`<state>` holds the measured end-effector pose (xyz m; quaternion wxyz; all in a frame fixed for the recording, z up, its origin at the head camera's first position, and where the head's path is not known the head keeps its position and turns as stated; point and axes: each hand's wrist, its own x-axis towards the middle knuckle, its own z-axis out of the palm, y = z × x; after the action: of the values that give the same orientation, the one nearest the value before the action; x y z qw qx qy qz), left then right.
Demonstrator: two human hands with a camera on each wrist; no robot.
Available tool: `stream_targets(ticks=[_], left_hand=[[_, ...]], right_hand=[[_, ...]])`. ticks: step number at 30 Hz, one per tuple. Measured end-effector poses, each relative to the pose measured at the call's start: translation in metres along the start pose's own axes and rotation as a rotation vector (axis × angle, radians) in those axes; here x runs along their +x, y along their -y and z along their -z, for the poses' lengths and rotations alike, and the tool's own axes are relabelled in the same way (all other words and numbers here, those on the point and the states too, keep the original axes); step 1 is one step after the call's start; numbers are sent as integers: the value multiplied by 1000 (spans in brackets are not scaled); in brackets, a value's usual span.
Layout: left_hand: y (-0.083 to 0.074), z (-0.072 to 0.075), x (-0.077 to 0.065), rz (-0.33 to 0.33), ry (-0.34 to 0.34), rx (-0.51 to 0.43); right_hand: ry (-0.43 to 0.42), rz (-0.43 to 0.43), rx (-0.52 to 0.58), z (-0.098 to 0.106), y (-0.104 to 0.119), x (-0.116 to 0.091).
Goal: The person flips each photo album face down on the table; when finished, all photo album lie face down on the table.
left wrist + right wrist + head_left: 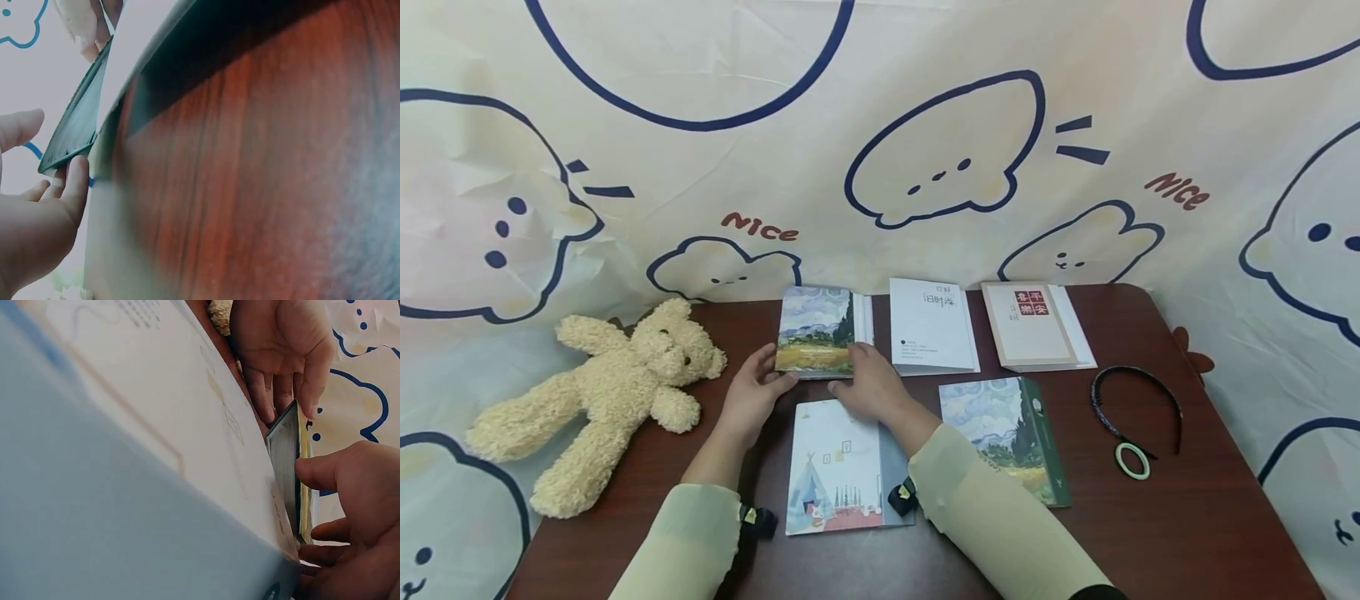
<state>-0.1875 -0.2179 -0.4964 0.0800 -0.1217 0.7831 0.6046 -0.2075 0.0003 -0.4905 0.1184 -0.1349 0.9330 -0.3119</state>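
A photo album with a painted landscape cover lies at the back of the table, left of centre. My left hand holds its lower left corner, the thumb on the cover side and fingers at the edge, as the right wrist view shows. At its lower right side my right hand grips it, thumb on the cover and fingers curled toward the underside. Dark page edges of the album show between both hands in the left wrist view. Below my right hand lies a white album with a tent drawing.
Two pale albums, one with black lettering and one with red characters, lie at the back. A second landscape album is right of my right forearm. A teddy bear lies left; a headband and light green ring lie right.
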Motion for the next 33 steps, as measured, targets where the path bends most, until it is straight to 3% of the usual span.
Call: stream_targets(ticks=[16, 33], left_hand=[[-14, 8, -12, -113, -65, -18], [-26, 5, -18, -191, -110, 3]], right_hand=[[-13, 7, 202, 3, 4, 0], [1, -6, 290, 2, 8, 1]])
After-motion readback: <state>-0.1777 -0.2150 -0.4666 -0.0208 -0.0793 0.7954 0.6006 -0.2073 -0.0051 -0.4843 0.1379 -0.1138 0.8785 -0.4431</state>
